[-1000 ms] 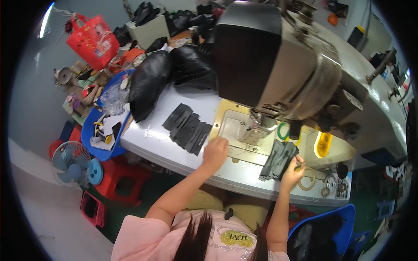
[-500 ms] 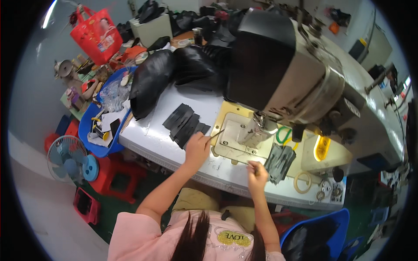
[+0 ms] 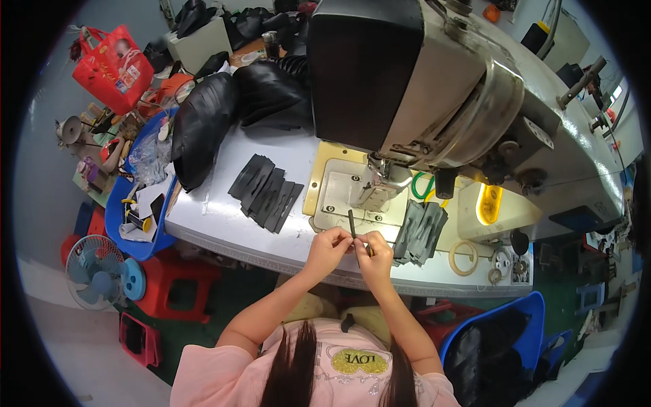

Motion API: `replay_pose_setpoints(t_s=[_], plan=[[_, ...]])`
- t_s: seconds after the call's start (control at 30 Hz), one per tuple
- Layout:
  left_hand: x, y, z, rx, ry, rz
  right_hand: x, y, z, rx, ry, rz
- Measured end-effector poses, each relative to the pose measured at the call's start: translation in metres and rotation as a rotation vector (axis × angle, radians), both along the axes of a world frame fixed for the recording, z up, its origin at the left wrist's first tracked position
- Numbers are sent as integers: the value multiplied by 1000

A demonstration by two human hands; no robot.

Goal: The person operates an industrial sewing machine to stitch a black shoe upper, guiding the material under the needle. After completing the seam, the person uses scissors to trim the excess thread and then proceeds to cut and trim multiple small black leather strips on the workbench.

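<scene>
A narrow black strip (image 3: 352, 222) stands upright between my two hands in front of the sewing machine (image 3: 376, 186). My left hand (image 3: 328, 251) pinches it from the left, with thumb and finger closed. Close beside it, my right hand (image 3: 376, 261) is also closed on the strip; something small and yellowish shows at its fingers, too small to name. To the left lies a fanned pile of black strips (image 3: 264, 193). A second bundle of dark grey strips (image 3: 419, 234) rests right of the stitching plate.
Black padded leather pieces (image 3: 203, 129) lie at the back left of the white table (image 3: 203, 220). A blue bin (image 3: 139, 247) stands beyond its left edge, near a fan (image 3: 95, 275). Tape rings (image 3: 463, 258) and bobbin parts sit at the right; another blue bin (image 3: 539, 319) stands below.
My hands were apart, the left one holding a strip by the plate. They have come together at the table's front edge, both fingers now on the strip. The whole view has shifted.
</scene>
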State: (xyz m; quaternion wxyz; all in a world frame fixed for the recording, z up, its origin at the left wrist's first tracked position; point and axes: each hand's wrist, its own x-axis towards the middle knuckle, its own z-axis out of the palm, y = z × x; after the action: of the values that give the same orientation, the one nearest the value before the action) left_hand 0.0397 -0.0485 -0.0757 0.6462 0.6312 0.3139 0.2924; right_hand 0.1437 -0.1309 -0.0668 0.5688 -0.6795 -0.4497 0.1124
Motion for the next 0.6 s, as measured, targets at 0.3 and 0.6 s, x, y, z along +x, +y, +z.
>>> replay_pose_setpoints(t_s=[0.3,0.6], plan=[[0,5,6,-1,49,-178,7,-2,-5,83,-171,32],[8,-5,-2,12,67,-97,10,-6,-13,41,-229,47]])
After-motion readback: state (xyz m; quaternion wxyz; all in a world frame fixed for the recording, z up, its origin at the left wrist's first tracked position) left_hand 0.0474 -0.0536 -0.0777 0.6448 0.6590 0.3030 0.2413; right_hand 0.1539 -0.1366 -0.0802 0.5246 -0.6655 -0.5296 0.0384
